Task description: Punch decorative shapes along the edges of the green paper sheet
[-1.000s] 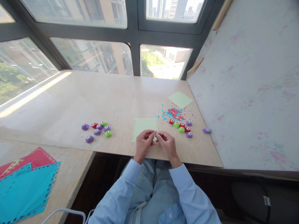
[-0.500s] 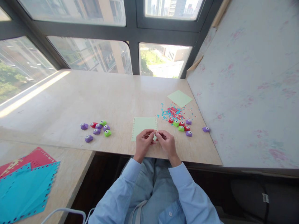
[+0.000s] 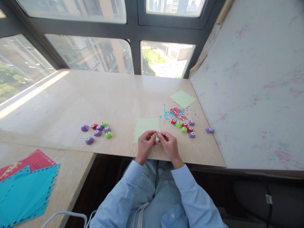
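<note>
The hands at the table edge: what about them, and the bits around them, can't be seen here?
- Head view: whatever the left hand and right hand pinch is hidden by the fingers.
- The green paper: its near edge is covered by the hands.
- The small punches: too small to tell shapes.
- The blue sheets: cut off by the left edge.

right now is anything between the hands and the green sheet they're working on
Nothing visible. The left hand and right hand meet fingertip to fingertip over the near right corner of the green sheet. They hide that corner. The nearest punches lie apart to the right.
</note>
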